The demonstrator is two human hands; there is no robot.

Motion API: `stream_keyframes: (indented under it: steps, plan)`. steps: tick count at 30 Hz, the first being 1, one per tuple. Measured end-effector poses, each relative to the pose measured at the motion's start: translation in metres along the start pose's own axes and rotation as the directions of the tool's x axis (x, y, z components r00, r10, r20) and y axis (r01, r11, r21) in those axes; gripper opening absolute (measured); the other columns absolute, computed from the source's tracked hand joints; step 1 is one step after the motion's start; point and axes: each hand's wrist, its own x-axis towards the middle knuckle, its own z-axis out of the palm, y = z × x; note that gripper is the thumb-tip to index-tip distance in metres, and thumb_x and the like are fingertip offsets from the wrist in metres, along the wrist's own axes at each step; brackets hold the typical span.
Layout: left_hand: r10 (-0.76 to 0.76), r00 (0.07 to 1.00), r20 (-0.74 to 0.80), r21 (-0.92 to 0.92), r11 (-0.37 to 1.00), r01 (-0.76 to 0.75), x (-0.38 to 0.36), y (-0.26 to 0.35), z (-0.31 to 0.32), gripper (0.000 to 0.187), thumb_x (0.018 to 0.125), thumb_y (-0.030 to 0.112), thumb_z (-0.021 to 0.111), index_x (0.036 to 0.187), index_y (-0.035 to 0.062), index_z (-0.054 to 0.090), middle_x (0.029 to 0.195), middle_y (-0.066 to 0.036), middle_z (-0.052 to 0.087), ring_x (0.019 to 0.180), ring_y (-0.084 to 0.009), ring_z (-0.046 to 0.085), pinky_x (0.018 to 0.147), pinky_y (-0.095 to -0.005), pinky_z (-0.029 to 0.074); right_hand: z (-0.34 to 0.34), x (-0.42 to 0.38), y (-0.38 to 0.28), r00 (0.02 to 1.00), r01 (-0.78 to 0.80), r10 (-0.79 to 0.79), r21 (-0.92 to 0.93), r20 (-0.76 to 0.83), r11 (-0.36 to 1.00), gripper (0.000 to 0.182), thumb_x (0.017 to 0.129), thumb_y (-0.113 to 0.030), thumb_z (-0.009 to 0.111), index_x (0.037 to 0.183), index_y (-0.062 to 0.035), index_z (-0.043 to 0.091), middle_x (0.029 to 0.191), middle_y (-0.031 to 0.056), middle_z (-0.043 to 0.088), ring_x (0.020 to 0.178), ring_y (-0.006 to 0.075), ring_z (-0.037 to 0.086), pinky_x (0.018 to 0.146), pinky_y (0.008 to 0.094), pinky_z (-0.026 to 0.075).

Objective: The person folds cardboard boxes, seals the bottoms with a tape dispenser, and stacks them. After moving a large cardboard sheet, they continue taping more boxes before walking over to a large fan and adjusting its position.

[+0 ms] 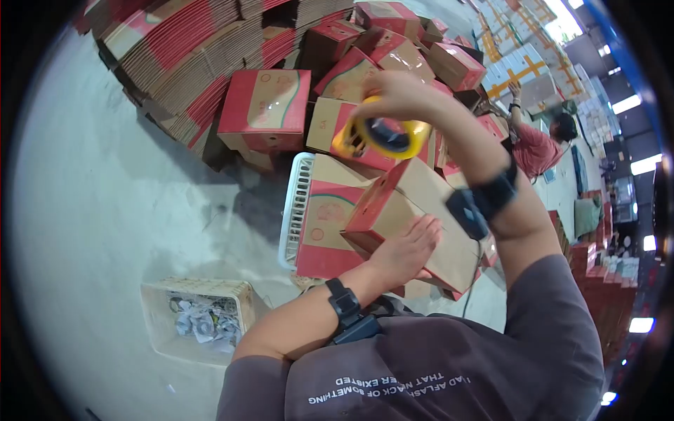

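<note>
My right hand [401, 97] is raised and closed around a yellow tape dispenser [385, 135], which is slightly blurred. Below it lies a red and brown cardboard box [449, 242], tilted toward my body. My left hand [409, 251] rests on this box, its fingers stretched out over the brown cardboard. Beneath and beside it, a flattened red and brown carton [326, 217] lies on a light blue-white plastic crate [286, 238]. What sits under the box is hidden.
Tall stacks of flattened cartons [203, 67] rise at the back left. Several formed boxes [265, 105] are piled ahead. A white basket [242, 309] with crumpled scraps stands on the floor at lower left. Another person [537, 151] is at the right, by stacked white boxes [523, 67].
</note>
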Motion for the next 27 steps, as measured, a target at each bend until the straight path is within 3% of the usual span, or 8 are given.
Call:
stream_keyframes:
  steps: [2, 6, 10, 13, 16, 19, 22, 27]
  plan:
    - [-0.001, 0.997, 0.084, -0.017, 1.000, 0.002, -0.002, -0.002, 0.001, 0.079, 0.072, 0.051, 0.064, 0.128, -0.0018, 0.046, 0.138, -0.015, 0.041, 0.133, -0.0310, 0.032, 0.112, -0.0416, 0.021, 0.037, 0.061, -0.030, 0.968, 0.065, -0.010, -0.214, 0.249, 0.975, 0.046, 0.071, -0.043, 0.069, 0.088, -0.0005, 0.068, 0.089, 0.0159, 0.067, 0.085, 0.0285, 0.065, 0.073, 0.0372, 0.050]
    - [0.007, 0.997, 0.074, 0.042, 0.999, -0.010, -0.002, -0.004, 0.003, 0.082, 0.068, 0.052, 0.065, 0.125, -0.0040, 0.049, 0.131, -0.015, 0.048, 0.125, -0.0290, 0.042, 0.110, -0.0413, 0.023, 0.105, 0.096, -0.063, 0.870, 0.093, 0.121, -0.401, 0.478, 0.911, 0.043, 0.070, -0.039, 0.066, 0.089, -0.0009, 0.069, 0.093, 0.0165, 0.068, 0.088, 0.0299, 0.064, 0.075, 0.0409, 0.050]
    - [0.025, 1.000, 0.001, 0.048, 0.999, -0.025, -0.002, -0.002, 0.000, 0.078, 0.069, 0.048, 0.068, 0.124, -0.0036, 0.049, 0.131, -0.016, 0.048, 0.127, -0.0294, 0.040, 0.111, -0.0409, 0.023, 0.048, 0.035, -0.074, 0.778, 0.196, 0.167, -0.486, 0.606, 0.852, 0.040, 0.073, -0.039, 0.063, 0.087, -0.0018, 0.068, 0.087, 0.0153, 0.067, 0.079, 0.0306, 0.064, 0.068, 0.0430, 0.049]
    - [0.011, 0.997, -0.073, 0.020, 1.000, -0.009, 0.004, -0.002, -0.004, 0.073, 0.067, 0.042, 0.071, 0.120, -0.0036, 0.050, 0.124, -0.015, 0.051, 0.126, -0.0283, 0.038, 0.108, -0.0413, 0.027, -0.029, -0.034, -0.055, 0.875, 0.122, 0.063, -0.344, 0.480, 0.931, 0.041, 0.078, -0.039, 0.064, 0.091, -0.0010, 0.065, 0.080, 0.0168, 0.064, 0.077, 0.0310, 0.063, 0.067, 0.0399, 0.048]
    - [0.036, 0.994, -0.100, -0.117, 0.992, -0.048, 0.008, -0.002, -0.009, 0.063, 0.066, 0.037, 0.073, 0.113, -0.0004, 0.054, 0.113, -0.013, 0.053, 0.118, -0.0294, 0.044, 0.103, -0.0418, 0.034, -0.029, -0.113, -0.023, 0.949, 0.283, -0.223, -0.289, 0.225, 0.914, 0.039, 0.080, -0.035, 0.065, 0.100, -0.0020, 0.062, 0.080, 0.0166, 0.058, 0.076, 0.0339, 0.059, 0.068, 0.0402, 0.047]
    - [0.082, 0.961, -0.265, -0.003, 0.996, -0.086, -0.011, -0.003, 0.007, 0.056, 0.064, 0.034, 0.074, 0.107, 0.0041, 0.056, 0.104, -0.010, 0.053, 0.109, -0.0295, 0.050, 0.094, -0.0415, 0.042, -0.004, -0.180, 0.014, 0.982, 0.189, -0.189, -0.126, 0.014, 0.974, 0.044, 0.078, -0.032, 0.068, 0.110, -0.0021, 0.059, 0.082, 0.0170, 0.055, 0.077, 0.0346, 0.058, 0.067, 0.0409, 0.046]
    - [0.016, 0.971, -0.237, 0.026, 1.000, -0.010, -0.009, 0.007, 0.008, 0.055, 0.062, 0.033, 0.075, 0.108, 0.0079, 0.057, 0.105, -0.007, 0.054, 0.102, -0.0285, 0.053, 0.087, -0.0410, 0.045, 0.028, -0.262, 0.055, 0.966, 0.169, -0.182, -0.089, -0.181, 0.982, 0.045, 0.079, -0.032, 0.067, 0.113, -0.0048, 0.056, 0.083, 0.0189, 0.055, 0.071, 0.0367, 0.059, 0.062, 0.0425, 0.047]
    - [0.021, 0.978, -0.208, 0.076, 0.997, -0.006, -0.001, 0.013, 0.005, 0.057, 0.060, 0.033, 0.077, 0.108, 0.0086, 0.058, 0.106, -0.007, 0.054, 0.102, -0.0289, 0.052, 0.087, -0.0408, 0.044, 0.043, -0.427, 0.111, 0.990, -0.125, 0.124, -0.015, -0.062, 0.992, 0.049, 0.074, -0.030, 0.072, 0.115, -0.0081, 0.057, 0.085, 0.0150, 0.055, 0.072, 0.0321, 0.061, 0.062, 0.0416, 0.049]
